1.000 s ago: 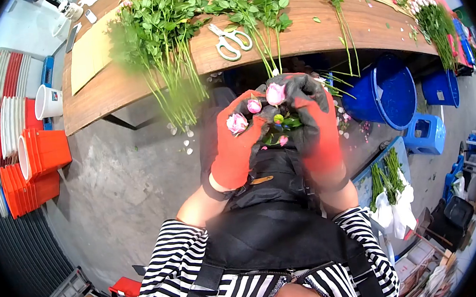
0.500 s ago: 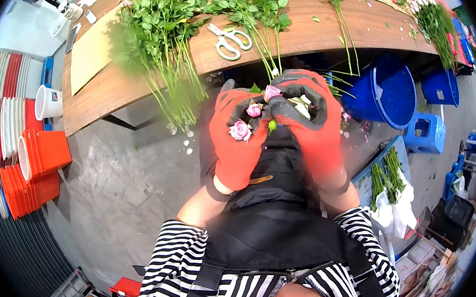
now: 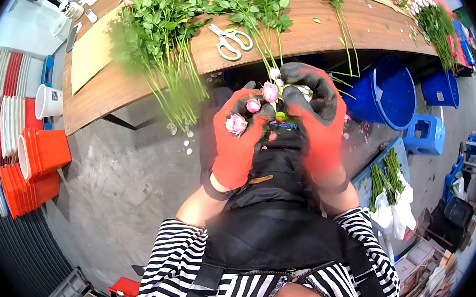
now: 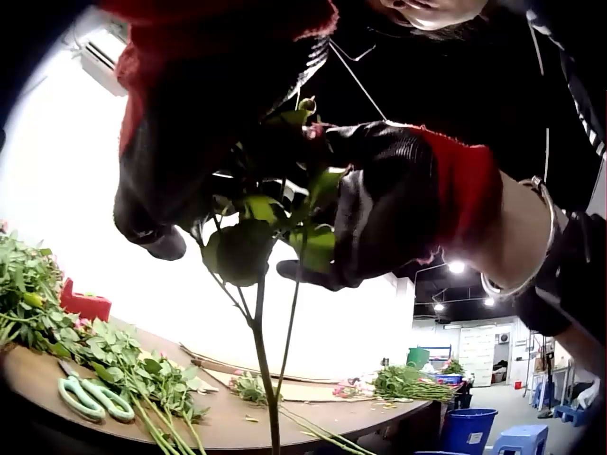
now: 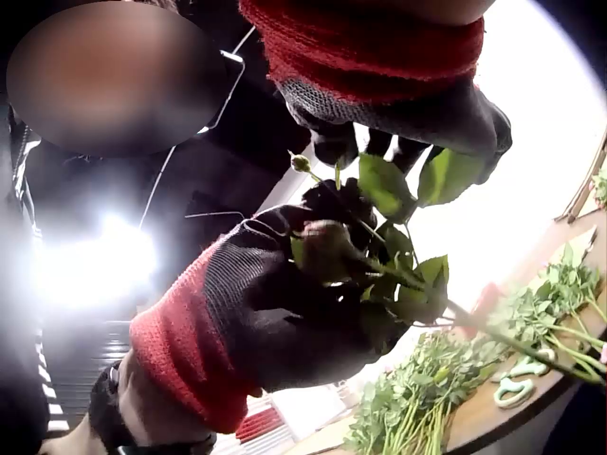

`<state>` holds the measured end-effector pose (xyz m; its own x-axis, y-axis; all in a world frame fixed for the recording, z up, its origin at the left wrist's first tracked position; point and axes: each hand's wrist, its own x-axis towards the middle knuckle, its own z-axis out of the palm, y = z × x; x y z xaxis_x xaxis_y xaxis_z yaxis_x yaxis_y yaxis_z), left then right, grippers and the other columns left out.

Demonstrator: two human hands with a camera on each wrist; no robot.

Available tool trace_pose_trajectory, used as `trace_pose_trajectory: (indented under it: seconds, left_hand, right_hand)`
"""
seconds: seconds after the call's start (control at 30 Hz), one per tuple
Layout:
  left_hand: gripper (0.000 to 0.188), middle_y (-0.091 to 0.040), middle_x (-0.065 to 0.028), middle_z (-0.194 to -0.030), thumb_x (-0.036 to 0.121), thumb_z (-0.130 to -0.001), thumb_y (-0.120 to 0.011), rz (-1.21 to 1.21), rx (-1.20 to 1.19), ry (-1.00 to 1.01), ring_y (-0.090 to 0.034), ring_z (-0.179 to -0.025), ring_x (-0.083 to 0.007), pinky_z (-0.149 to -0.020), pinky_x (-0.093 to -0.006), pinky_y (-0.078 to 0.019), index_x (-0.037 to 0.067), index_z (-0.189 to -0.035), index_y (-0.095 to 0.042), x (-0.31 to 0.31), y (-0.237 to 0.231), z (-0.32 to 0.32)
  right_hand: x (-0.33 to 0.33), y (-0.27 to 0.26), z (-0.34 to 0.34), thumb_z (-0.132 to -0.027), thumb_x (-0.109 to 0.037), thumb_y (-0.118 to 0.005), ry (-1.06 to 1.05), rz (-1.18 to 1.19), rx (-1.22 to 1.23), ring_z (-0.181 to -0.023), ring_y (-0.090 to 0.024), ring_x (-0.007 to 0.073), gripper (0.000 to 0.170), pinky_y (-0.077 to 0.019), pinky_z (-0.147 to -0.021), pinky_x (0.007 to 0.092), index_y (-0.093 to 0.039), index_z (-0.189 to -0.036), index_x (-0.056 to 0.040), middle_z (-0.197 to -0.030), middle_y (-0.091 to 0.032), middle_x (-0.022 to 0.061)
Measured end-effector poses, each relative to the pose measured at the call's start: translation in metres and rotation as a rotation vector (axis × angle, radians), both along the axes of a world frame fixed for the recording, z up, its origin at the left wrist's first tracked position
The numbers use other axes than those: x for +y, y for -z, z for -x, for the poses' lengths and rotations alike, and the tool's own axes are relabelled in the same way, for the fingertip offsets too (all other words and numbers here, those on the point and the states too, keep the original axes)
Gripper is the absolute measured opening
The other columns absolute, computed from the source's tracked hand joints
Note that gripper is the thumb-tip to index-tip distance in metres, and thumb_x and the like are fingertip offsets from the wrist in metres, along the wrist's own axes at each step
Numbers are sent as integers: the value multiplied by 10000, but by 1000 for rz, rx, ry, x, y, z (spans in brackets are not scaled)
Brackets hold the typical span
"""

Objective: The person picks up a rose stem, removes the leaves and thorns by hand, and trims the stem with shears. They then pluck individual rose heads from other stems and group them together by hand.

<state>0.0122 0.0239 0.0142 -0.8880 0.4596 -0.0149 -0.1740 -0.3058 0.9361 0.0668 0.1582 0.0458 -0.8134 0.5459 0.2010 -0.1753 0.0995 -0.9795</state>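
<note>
My left hand (image 3: 236, 146), in a red and black glove, grips a spray of pink roses. One open rose (image 3: 236, 124) shows against the glove, with a smaller pink bud (image 3: 253, 106) and a taller pink rose (image 3: 270, 92) beside it. Curled close on the other side, my right hand (image 3: 325, 107) holds pale petals (image 3: 305, 91) between fingers and thumb. A green bud (image 3: 280, 116) shows between the hands. From below, the left wrist view shows the spray's stem (image 4: 266, 370) and its leaves (image 4: 239, 251) hanging under both gloves.
Leafy rose bunches (image 3: 164, 47) lie on the wooden table (image 3: 297, 47) ahead, stems over its edge, with pale-handled scissors (image 3: 231, 40) between them. Blue buckets (image 3: 394, 92) and a blue stool (image 3: 424, 133) stand right, orange bins (image 3: 43, 154) left. Wrapped stems (image 3: 388, 183) rest on a low blue surface.
My right hand has turned and lifted slightly, its fingers now higher and its thumb farther from the roses. The left hand has shifted slightly, still gripping the spray.
</note>
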Motion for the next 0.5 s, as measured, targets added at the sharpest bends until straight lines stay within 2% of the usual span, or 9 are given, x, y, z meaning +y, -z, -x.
trace_pose_trajectory:
  seconds: [0.07,0.17,0.3,0.37,0.47,0.5]
  left_hand:
    - [277,-646,-60,-1001,3,-795,-656,14,69,5,-596,-926,-130,-857,-282,-472,-19,-1070,-637,0,4,3]
    - [263,-645,-90,-993,-1,-760,-678,114,179,-24,-604,-914,-160,-871,-302,-470,-16,-1022,-658,0,8,4]
    - [245,-647,-119,-983,11,-730,-687,222,329,-81,-612,-904,-203,-884,-319,-469,-16,-973,-675,1,7,5]
    - [257,-654,-102,-972,13,-748,-680,166,240,-58,-611,-906,-184,-878,-309,-471,-16,-1004,-666,1,7,3]
    - [291,-661,-79,-971,21,-774,-675,38,16,-6,-606,-914,-152,-864,-291,-475,-19,-1061,-643,3,4,0]
    - [305,-662,-72,-974,25,-783,-674,-11,-75,13,-604,-917,-142,-859,-284,-477,-21,-1082,-634,3,3,-1]
  right_hand:
    - [1,2,-2,-686,-28,-762,41,-260,6,-1100,-563,261,318,-440,-951,357,-678,-993,-20,-1112,-637,109]
    - [4,0,-2,-689,-31,-774,60,-446,-3,-1081,-569,268,314,-444,-937,364,-672,-987,-17,-1070,-646,112]
    - [0,-2,0,-723,-20,-755,46,-326,17,-1009,-587,256,261,-449,-903,344,-663,-966,-10,-1027,-648,115]
    - [-4,1,1,-747,-11,-741,56,-237,25,-976,-593,221,256,-449,-892,324,-651,-986,-4,-1015,-646,104]
    - [-15,3,1,-798,-17,-695,53,175,38,-944,-577,158,256,-452,-853,292,-629,-1045,-2,-997,-641,64]
    - [-13,7,1,-813,-19,-676,49,224,27,-943,-571,144,252,-453,-841,285,-623,-1059,-4,-996,-638,53]
